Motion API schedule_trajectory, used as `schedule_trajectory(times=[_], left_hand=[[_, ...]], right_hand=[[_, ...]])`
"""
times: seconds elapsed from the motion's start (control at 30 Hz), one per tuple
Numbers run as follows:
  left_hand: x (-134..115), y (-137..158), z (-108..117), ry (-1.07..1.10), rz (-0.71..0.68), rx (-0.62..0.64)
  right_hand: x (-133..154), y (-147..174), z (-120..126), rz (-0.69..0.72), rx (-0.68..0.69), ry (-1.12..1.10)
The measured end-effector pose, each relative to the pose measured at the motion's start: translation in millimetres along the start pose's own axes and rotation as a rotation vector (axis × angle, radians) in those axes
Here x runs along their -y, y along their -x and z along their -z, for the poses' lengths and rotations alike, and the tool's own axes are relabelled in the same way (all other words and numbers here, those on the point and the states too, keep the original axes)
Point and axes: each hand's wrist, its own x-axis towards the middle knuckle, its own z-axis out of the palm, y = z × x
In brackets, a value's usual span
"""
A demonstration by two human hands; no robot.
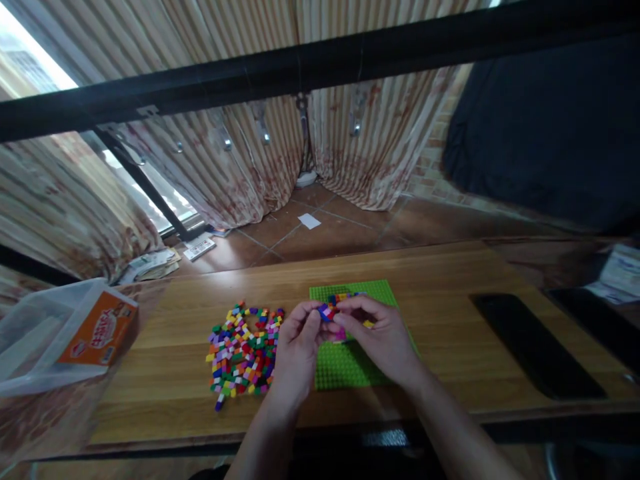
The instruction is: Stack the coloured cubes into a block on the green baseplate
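Head view. Small cluster of glossy, hard-looking plastic toy bricks in blue, red and white (326,312), raised between two bare hands over a square, lime-green studded plastic baseplate (345,370) on a wood-grain tabletop (165,360). Left hand (296,343) pinches the cluster's left side between thumb and forefinger. Right hand (383,333) has thumb and forefinger closed in at the other side, apparently gripping it too (the fingertips hide how the pieces join).

Handling, by judgement: next to no weight; stiff, no give in the walls; faces smooth, perhaps a little slippery under dry fingertips. Unlikely to break, but a joint could pop apart under a sideways twist. Best hold: fingertip pads on opposite flat sides, low on the body, studs and underside left free. Light pressure should do; too firm a squeeze on so small a piece may shoot it out.

About the hands: a few multicoloured bricks (345,297) at the baseplate's far edge; a loose heap of mixed-colour small plastic bricks (245,353) left of the left hand.
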Motion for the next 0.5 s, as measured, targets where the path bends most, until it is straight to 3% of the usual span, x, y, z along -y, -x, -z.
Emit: schedule_trajectory(times=[0.5], left_hand=[[14,-6,-5,-0.21,-0.147,0.056]], right_hand=[[5,0,11,0.069,0.095,0.045]])
